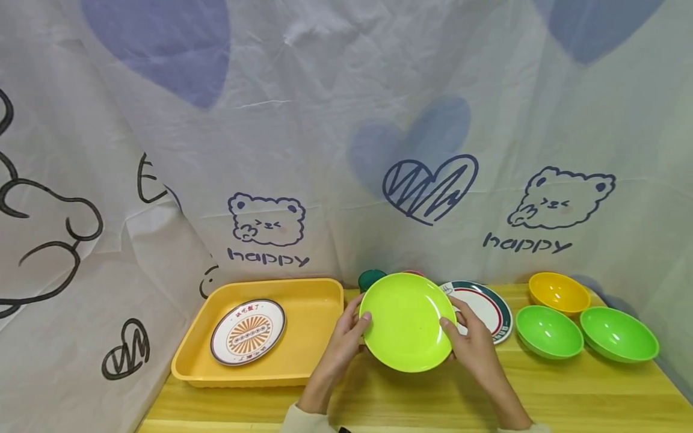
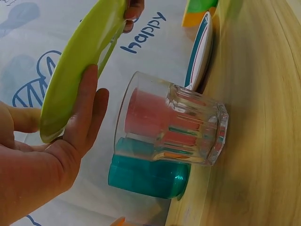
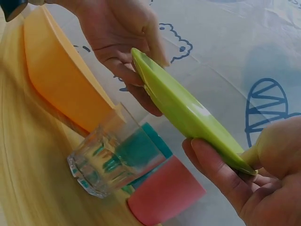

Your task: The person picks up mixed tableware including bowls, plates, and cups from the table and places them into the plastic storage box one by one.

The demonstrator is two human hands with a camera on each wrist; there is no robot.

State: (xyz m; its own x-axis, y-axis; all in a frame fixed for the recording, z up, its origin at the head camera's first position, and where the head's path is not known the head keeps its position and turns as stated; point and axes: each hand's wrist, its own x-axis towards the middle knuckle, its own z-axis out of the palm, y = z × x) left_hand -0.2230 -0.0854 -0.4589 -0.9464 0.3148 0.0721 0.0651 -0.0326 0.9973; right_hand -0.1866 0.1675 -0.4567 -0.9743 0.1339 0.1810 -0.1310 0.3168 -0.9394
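Both hands hold a lime-green plate [image 1: 408,322] up above the table, its face tilted toward the head camera. The left hand [image 1: 346,334] grips its left rim, thumb on top and fingers beneath. On the opposite rim the right hand [image 1: 470,337] does the same, thumb over the edge. Both wrist views show the plate edge-on, with fingers under it. Below and behind it stand a clear glass [image 2: 171,120], a teal cup [image 2: 148,174] and a pink cup [image 3: 167,190]; in the head view the plate mostly hides them.
To the left, a yellow-orange tray [image 1: 311,373] holds a white plate [image 1: 248,332] with an orange sunburst print. A white plate with a dark green rim [image 1: 487,310] lies right of the hands. Farther right are two green bowls [image 1: 549,332] and a yellow bowl [image 1: 559,291]. A printed cloth [image 1: 335,150] hangs behind.
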